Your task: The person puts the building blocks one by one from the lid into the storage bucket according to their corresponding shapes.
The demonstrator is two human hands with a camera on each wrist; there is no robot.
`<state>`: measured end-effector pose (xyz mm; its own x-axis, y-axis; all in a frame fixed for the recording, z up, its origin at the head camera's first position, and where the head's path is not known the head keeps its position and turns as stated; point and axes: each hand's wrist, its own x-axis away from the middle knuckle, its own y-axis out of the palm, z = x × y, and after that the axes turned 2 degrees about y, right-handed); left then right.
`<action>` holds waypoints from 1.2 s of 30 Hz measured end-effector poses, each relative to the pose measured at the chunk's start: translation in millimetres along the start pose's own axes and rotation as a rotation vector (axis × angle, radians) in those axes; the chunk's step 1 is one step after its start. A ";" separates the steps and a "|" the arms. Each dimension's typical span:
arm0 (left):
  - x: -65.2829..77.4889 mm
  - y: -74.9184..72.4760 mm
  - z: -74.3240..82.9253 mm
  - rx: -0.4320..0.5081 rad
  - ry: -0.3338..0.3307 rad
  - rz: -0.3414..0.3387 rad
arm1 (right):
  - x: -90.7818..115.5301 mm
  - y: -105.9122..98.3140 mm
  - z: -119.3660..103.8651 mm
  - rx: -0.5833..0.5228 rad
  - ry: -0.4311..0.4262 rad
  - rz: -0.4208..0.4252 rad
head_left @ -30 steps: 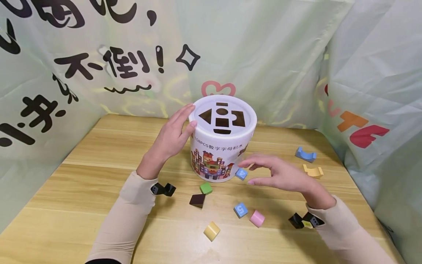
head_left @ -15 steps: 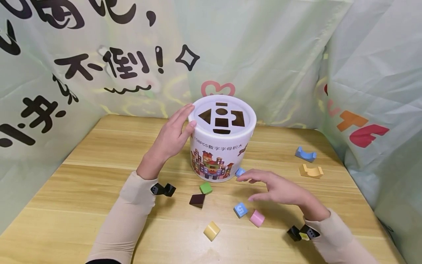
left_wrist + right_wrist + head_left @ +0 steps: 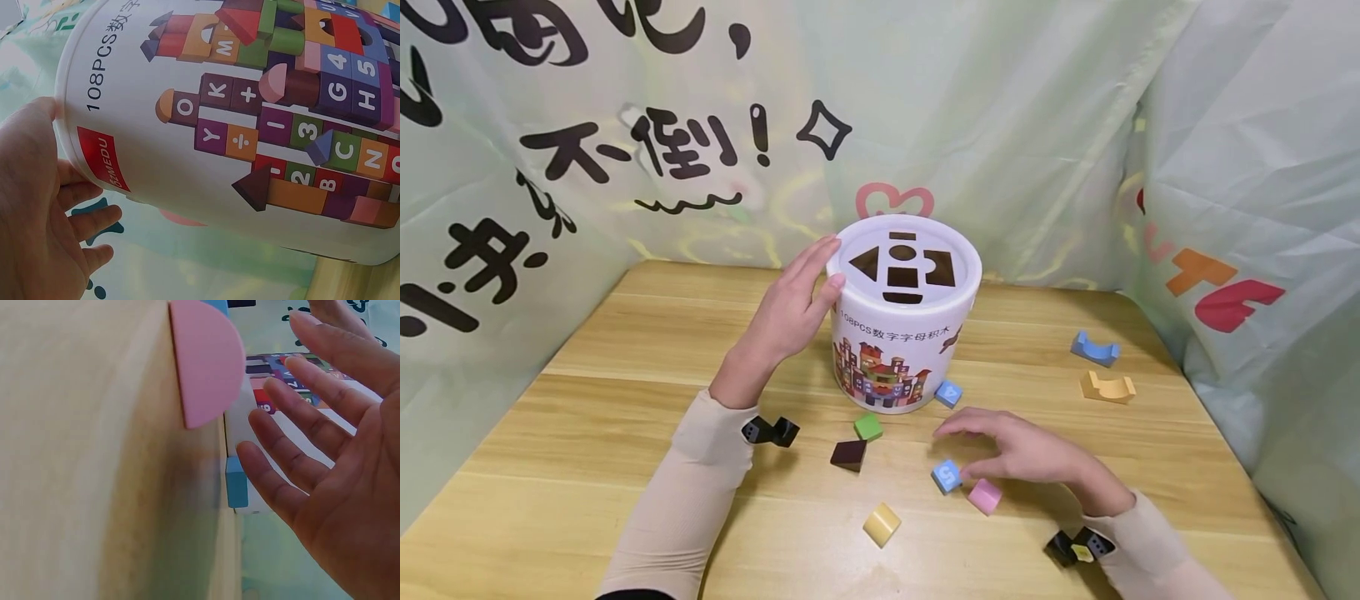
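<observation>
A white bucket [image 3: 887, 350] with shape cut-outs in its lid [image 3: 865, 287] stands upright on the table. My left hand [image 3: 784, 321] rests against its upper left rim, fingers mostly straight; the left wrist view shows it beside the printed wall. Holding nothing, my right hand [image 3: 1030, 446] hovers with spread fingers, its thumb close to the blue block marked 5 [image 3: 947, 477]. Whether they touch is unclear. Just below it lies a pink half-round block [image 3: 985, 497], seen large in the right wrist view. Another blue block [image 3: 948, 393] lies by the bucket's base.
A green block [image 3: 868, 427] and a dark brown triangular block [image 3: 848, 455] lie before the bucket. A yellow half-round block [image 3: 882, 525] is nearer the front. Blue [image 3: 1095, 349] and yellow [image 3: 1107, 388] arch blocks lie at the right. Printed cloth [image 3: 1000, 125] hangs behind the table.
My right hand has moved down and toward me, away from the blue block by the bucket to the one marked 5. The left hand stays on the rim.
</observation>
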<state>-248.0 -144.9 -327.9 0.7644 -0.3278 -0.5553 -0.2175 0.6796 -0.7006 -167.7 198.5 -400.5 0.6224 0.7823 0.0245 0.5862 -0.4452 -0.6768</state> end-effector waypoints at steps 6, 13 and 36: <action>0.4 0.1 -0.4 0.004 -0.001 -0.001 | -1.9 3.8 2.1 0.016 0.049 -0.007; 0.2 -0.2 -0.1 0.009 -0.002 -0.006 | -4.2 8.2 3.5 0.037 0.080 -0.012; 1.0 -0.6 -0.5 0.006 -0.009 -0.008 | -2.8 12.2 4.5 0.107 0.088 -0.026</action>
<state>-247.5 -146.0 -328.2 0.7714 -0.3273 -0.5457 -0.2080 0.6808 -0.7023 -164.6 192.9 -412.1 0.6538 0.7495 0.1042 0.5470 -0.3730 -0.7495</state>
